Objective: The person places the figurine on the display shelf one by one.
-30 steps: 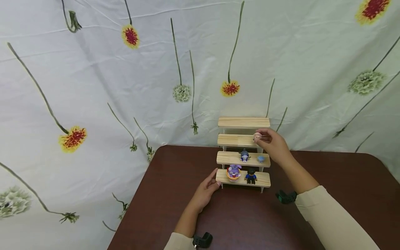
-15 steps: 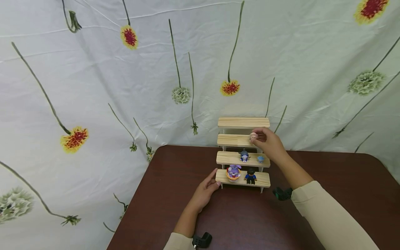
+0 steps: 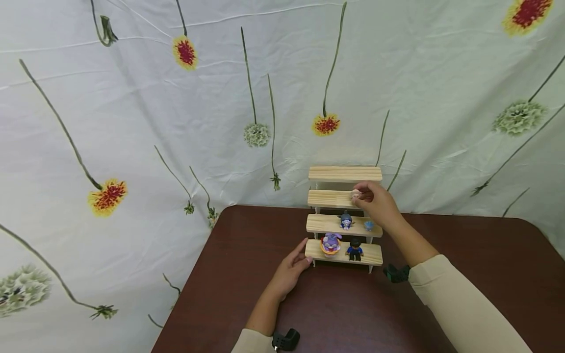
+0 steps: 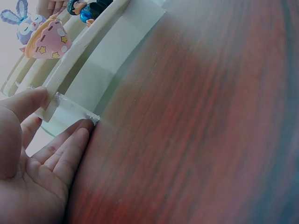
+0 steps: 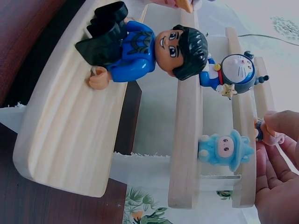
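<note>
A small pale-pink figurine is pinched between the thumb and fingertips of my right hand, at the right part of the second step from the top. In the right wrist view this figurine is partly hidden by the fingers. My left hand touches the left end of the wooden tiered display stand; the left wrist view has its thumb on the bottom plank and its straight fingers beside the clear support. A purple rabbit figurine and a black-haired toy man occupy the lowest step.
One step higher are a dark-blue-hooded cat figurine and a light-blue hatted figurine. The stand rests on a dark brown table, near its back edge. Behind hangs a white flower-printed cloth.
My right hand has shifted a little to the left along the second step from the top with the pink figurine. The left hand stays at the stand's left end.
</note>
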Motion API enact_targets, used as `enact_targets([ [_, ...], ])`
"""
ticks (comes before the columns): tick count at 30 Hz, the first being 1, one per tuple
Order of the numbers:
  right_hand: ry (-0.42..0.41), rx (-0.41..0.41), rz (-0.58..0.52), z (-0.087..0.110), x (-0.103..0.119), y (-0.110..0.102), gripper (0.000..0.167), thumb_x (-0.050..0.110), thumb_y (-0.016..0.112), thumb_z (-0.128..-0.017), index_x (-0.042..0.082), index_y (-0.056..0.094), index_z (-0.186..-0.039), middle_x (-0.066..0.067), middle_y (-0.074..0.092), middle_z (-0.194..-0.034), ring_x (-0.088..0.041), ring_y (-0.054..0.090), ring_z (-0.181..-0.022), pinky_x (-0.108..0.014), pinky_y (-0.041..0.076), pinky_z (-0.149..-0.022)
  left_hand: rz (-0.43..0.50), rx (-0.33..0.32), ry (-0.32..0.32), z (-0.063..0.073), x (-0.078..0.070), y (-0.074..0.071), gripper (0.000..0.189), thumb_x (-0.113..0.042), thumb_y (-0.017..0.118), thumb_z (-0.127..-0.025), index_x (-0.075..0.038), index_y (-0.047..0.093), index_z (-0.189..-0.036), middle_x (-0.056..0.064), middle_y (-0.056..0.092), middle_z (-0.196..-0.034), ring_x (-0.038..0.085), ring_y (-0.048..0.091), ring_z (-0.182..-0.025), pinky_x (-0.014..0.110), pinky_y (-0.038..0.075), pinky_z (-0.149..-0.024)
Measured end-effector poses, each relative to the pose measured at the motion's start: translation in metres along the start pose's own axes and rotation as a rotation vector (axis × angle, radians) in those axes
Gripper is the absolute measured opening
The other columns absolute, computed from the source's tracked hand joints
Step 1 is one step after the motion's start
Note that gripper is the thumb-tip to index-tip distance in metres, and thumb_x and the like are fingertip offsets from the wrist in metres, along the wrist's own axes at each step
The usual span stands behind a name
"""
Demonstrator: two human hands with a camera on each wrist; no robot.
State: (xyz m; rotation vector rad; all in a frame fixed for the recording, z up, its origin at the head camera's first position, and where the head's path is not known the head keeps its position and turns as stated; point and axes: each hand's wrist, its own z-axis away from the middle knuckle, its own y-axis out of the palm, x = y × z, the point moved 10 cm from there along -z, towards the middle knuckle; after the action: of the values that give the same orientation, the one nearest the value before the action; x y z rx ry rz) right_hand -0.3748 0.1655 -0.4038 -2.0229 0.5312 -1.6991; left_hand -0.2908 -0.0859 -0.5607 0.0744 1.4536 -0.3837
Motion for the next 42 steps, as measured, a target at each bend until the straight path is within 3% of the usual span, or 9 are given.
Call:
enact_targets([
  [14,-0.013,0.005,0.011,0.0,-0.001,0.001,0.04,0.016,0.066,-0.099,0.002,0.055,-0.135,-0.019,0.06,-0.127,-0.035,0.063,-0.112,-0.049,0.054,-0.093,0.009,0.006,-0.006,0.001,-0.002,0.003,0.064,-0.039,0.06,-0.102,-0.037,0.031,-0.159,0.012,0.066,-0.127,0.021,0.061,-0.121,0.048,0.043,-0.11],
  [22,0.0,0.026,-0.037,0.002,-0.005,0.0,0.05,0.021,0.066,-0.1,0.002,0.049,-0.143,-0.021,0.055,-0.136,-0.037,0.059,-0.12,-0.051,0.051,-0.1,0.013,0.006,-0.007,0.002,-0.003,0.003,0.063,-0.038,0.06,-0.102,-0.038,0.032,-0.158,0.012,0.066,-0.127,0.022,0.061,-0.122,0.048,0.043,-0.11],
  [31,0.01,-0.004,-0.1,0.007,-0.009,-0.015,0.058,0.035,0.064,-0.1,0.004,0.047,-0.146,-0.023,0.055,-0.136,-0.04,0.055,-0.127,-0.053,0.045,-0.108,0.016,0.01,-0.003,0.001,-0.003,0.003,0.063,-0.037,0.06,-0.102,-0.037,0.032,-0.158,0.013,0.066,-0.126,0.022,0.061,-0.121,0.047,0.043,-0.109],
  [42,0.022,-0.071,-0.128,0.017,-0.01,-0.035,0.05,0.032,0.061,-0.102,0.003,0.052,-0.141,-0.022,0.057,-0.138,-0.036,0.054,-0.124,-0.052,0.041,-0.107,0.016,-0.004,-0.003,0.003,-0.005,0.0,0.062,-0.036,0.061,-0.102,-0.038,0.034,-0.157,0.012,0.067,-0.124,0.021,0.062,-0.119,0.043,0.045,-0.107],
])
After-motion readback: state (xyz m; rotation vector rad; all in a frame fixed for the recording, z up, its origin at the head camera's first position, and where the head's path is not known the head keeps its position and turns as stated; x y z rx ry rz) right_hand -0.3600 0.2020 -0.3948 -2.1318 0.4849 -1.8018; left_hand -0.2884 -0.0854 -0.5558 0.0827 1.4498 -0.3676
